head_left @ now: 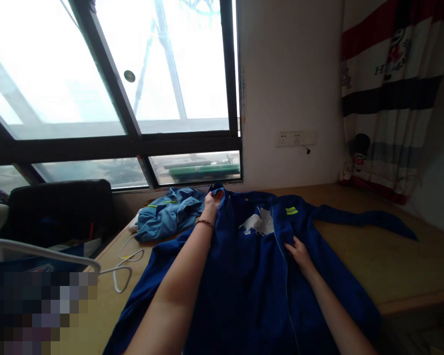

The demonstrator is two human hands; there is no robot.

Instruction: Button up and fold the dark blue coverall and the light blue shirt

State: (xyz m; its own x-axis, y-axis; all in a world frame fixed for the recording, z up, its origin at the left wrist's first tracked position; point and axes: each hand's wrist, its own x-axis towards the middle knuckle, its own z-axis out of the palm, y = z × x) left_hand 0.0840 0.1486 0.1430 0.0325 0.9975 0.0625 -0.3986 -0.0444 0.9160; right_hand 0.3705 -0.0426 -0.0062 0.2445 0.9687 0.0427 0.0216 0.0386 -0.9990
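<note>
A dark blue jacket [244, 276] lies spread over the wooden board, its front facing up and one sleeve stretched out to the right. White print shows inside it below the collar, and a small yellow-green patch sits on its right chest. My left hand [211, 201] grips the jacket near the collar, fingers closed round the fabric. With the fingers of my right hand [299, 252] I pinch the jacket's right front edge, beside the zip line. Just left of my left hand lies a crumpled lighter blue garment [170, 214] with yellow-green piping.
The wooden board [358, 256] reaches to the wall under the window. A white cable [124, 271] loops over its left side. At far left stand a black bag-like object [59, 207] and other items. A patterned curtain [392, 98] hangs at right, near a wall socket [296, 138].
</note>
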